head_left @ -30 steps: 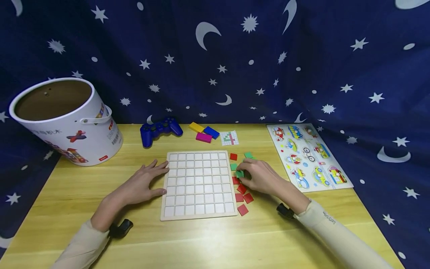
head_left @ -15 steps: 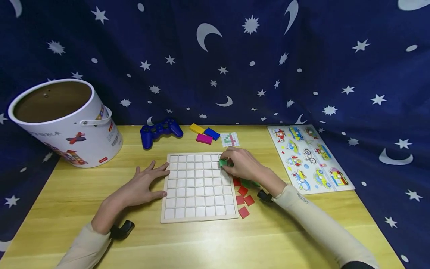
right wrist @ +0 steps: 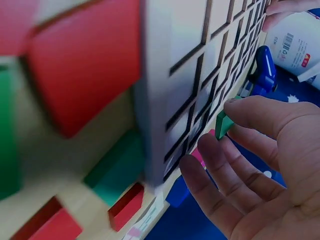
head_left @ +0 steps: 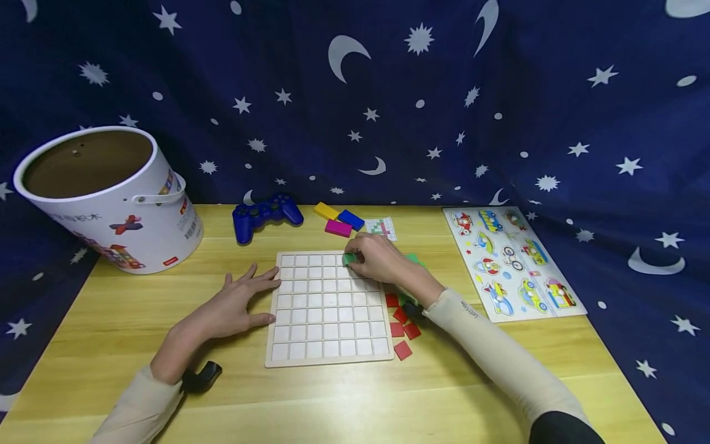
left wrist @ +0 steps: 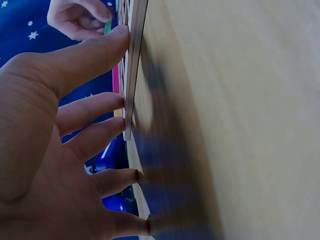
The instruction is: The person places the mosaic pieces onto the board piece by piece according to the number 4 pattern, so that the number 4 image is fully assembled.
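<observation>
A pale wooden grid board (head_left: 330, 308) with square cells lies flat on the table. My right hand (head_left: 378, 256) is over the board's far right part and pinches a green square tile (head_left: 349, 259) between thumb and fingers; the right wrist view shows that green tile (right wrist: 223, 124) held just off the grid. My left hand (head_left: 235, 305) rests at the board's left edge with fingers spread. In the left wrist view its thumb and two fingertips touch the board's side (left wrist: 134, 65). Red tiles (head_left: 402, 350) and green tiles (head_left: 413, 259) lie right of the board, some hidden under the right arm.
A small pattern card (head_left: 385, 228) lies behind the board, beside yellow, magenta and blue blocks (head_left: 338, 228). A blue game controller (head_left: 267, 217) and a white bucket (head_left: 166, 237) stand at the back left. A picture puzzle board (head_left: 513, 265) lies at the right.
My right hand went from the loose tiles right of the board to above its far cells, carrying the green tile leftward. My left hand stayed in place.
</observation>
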